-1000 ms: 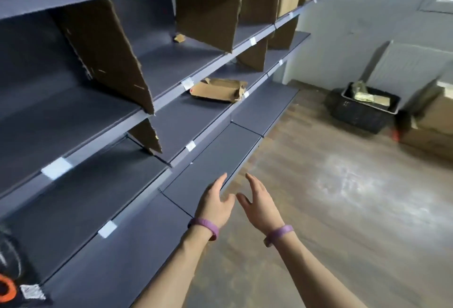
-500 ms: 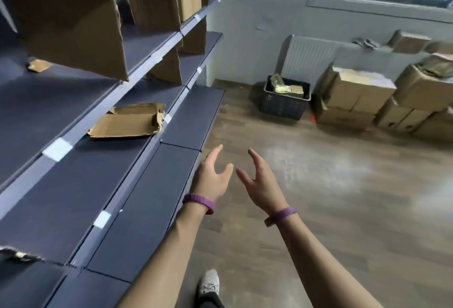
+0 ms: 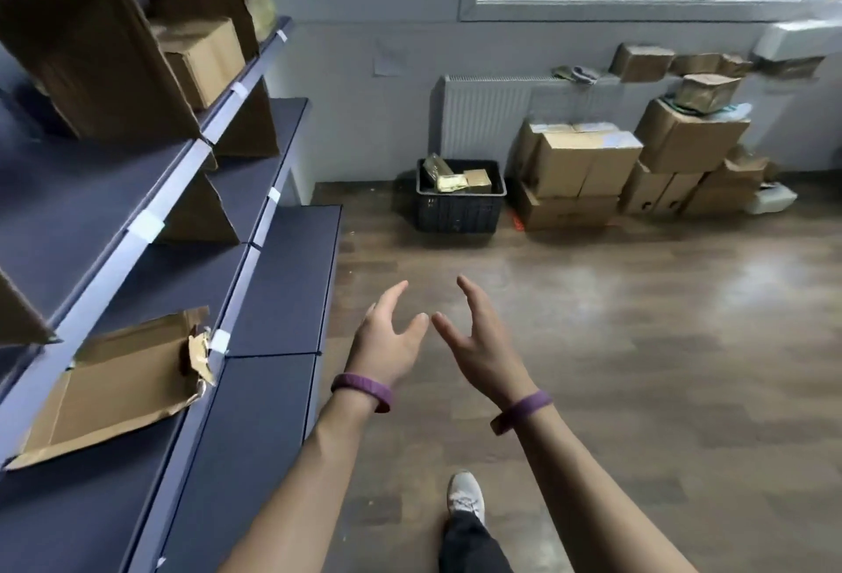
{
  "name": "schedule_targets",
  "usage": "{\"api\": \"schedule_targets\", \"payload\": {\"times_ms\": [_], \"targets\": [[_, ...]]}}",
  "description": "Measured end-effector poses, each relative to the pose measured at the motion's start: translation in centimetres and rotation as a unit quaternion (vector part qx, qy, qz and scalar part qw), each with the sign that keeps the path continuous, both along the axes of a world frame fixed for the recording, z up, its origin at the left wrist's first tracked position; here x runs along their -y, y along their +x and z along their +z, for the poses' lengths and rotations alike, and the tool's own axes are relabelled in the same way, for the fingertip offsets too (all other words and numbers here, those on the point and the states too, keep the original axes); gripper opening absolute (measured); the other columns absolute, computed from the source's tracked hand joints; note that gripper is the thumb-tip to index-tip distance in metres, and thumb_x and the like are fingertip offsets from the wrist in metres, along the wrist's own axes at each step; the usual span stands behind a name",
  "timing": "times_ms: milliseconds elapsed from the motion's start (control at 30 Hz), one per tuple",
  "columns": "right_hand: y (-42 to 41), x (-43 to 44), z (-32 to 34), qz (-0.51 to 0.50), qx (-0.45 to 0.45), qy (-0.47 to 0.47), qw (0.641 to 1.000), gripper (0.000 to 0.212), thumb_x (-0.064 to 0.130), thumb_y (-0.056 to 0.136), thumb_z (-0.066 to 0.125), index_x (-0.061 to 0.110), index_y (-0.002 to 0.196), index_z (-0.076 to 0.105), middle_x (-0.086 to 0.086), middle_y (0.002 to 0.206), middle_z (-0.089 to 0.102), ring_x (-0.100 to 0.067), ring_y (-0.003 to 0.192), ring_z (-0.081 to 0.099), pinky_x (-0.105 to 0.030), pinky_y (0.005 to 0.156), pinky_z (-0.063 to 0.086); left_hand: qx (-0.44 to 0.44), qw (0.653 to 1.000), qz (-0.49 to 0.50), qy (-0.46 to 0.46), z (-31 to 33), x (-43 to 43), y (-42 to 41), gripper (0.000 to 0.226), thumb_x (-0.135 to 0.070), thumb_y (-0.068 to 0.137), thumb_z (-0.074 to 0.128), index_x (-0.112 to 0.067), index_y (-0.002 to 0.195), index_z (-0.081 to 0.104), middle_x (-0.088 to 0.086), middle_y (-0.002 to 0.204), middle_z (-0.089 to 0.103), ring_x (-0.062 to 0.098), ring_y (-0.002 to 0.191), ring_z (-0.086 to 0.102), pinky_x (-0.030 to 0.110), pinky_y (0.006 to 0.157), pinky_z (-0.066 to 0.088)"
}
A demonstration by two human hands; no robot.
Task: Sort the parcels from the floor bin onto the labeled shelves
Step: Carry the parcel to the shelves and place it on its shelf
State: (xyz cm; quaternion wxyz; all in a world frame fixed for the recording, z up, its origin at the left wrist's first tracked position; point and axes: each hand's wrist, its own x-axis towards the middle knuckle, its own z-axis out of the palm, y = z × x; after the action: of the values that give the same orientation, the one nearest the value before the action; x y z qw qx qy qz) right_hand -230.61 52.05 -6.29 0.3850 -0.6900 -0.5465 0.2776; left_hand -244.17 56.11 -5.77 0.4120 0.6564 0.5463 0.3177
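**Empty hands hovering short of the bin**

The dark shelves (image 3: 282,280) are running along the left, with a flattened carton (image 3: 114,390) lying on a lower tier and a brown box (image 3: 200,57) sitting on an upper one. The left hand (image 3: 387,344) and right hand (image 3: 480,347) are hovering side by side over the wooden floor (image 3: 638,344), fingers spread and loosely bent, gripping nothing. Beyond them the black floor bin (image 3: 460,210) is standing below the radiator (image 3: 483,116), with parcels (image 3: 451,178) lying inside it. Stacked cartons (image 3: 583,171) are sitting just to its right.

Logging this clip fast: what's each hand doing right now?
Bare left hand: open, fingers spread, holding nothing.
Bare right hand: open, fingers spread, holding nothing.
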Motion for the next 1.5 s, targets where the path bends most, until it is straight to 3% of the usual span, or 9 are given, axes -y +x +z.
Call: {"api": "schedule_targets", "payload": {"times_ms": [267,633,867,1100,1300,1400,1500], "targets": [[8.2,-15.5,-1.7,-0.027,-0.026,0.022,0.999,0.067,0.032,0.095,0.06,0.012,0.151,0.028,-0.004,0.156,0.031,-0.016,0.146,0.024,-0.038,0.119,0.024,-0.003,1.0,-0.013,-0.005,-1.4,-14.3,7.4,0.053,-0.029,0.089,0.06,-0.03,0.139,0.042,-0.005,0.143,0.044,0.008,0.131,0.039,0.022,0.096,0.031],[19.9,-37.4,0.1,-0.005,-0.031,0.016,0.999,0.068,0.031,0.095,0.06,0.012,0.151,0.028,-0.003,0.157,0.03,-0.015,0.147,0.021,-0.033,0.12,0.019,-0.03,0.999,0.012,-0.028,0.1,-35.7,18.5,0.054,-0.027,0.089,0.06,-0.028,0.14,0.041,-0.001,0.143,0.044,0.011,0.131,0.039,0.018,0.097,0.027],[26.0,-48.0,-2.3,-0.02,-0.013,-0.032,0.999,0.069,0.032,0.095,0.06,0.012,0.151,0.027,-0.004,0.157,0.029,-0.016,0.147,0.021,-0.033,0.12,0.02,-0.03,0.997,-0.019,-0.07,-2.2,-47.3,24.6,0.055,-0.027,0.09,0.06,-0.028,0.141,0.039,0.0,0.144,0.043,0.013,0.133,0.038,0.02,0.1,0.027],[31.4,-63.5,-4.0,-0.053,0.011,-0.052,0.997,0.068,0.029,0.093,0.063,0.008,0.149,0.031,-0.007,0.152,0.039,-0.018,0.143,0.03,-0.04,0.117,0.026,-0.017,0.996,-0.033,-0.083,-4.3,-64.5,30.4,0.055,-0.024,0.088,0.06,-0.022,0.14,0.042,0.004,0.142,0.046,0.015,0.132,0.04,0.023,0.104,0.029],[36.4,-75.9,-3.6,-0.069,0.038,-0.095,0.992,0.07,0.03,0.093,0.061,0.011,0.151,0.027,-0.006,0.156,0.03,-0.017,0.147,0.022,-0.036,0.12,0.02,-0.006,0.992,-0.059,-0.114,-4.3,-78.2,35.1,0.054,-0.025,0.089,0.06,-0.02,0.14,0.042,0.004,0.142,0.046,0.014,0.132,0.041,0.023,0.104,0.03],[38.6,-81.0,-3.2,-0.078,0.035,-0.095,0.992,0.07,0.03,0.094,0.061,0.012,0.151,0.025,-0.005,0.157,0.029,-0.017,0.147,0.021,-0.032,0.119,0.018,-0.008,0.991,-0.073,-0.11,-3.7,-83.5,37.0,0.054,-0.026,0.089,0.059,-0.022,0.14,0.042,0.003,0.141,0.048,0.013,0.129,0.043,0.019,0.098,0.029],[40.0,-85.8,-3.5,-0.071,0.019,-0.098,0.992,0.07,0.029,0.094,0.061,0.012,0.151,0.025,-0.005,0.157,0.03,-0.017,0.146,0.023,-0.036,0.121,0.02,-0.008,0.991,-0.065,-0.118,-3.8,-88.4,38.1,0.054,-0.026,0.09,0.06,-0.023,0.141,0.042,0.001,0.141,0.048,0.008,0.123,0.043,0.016,0.093,0.029]]}}
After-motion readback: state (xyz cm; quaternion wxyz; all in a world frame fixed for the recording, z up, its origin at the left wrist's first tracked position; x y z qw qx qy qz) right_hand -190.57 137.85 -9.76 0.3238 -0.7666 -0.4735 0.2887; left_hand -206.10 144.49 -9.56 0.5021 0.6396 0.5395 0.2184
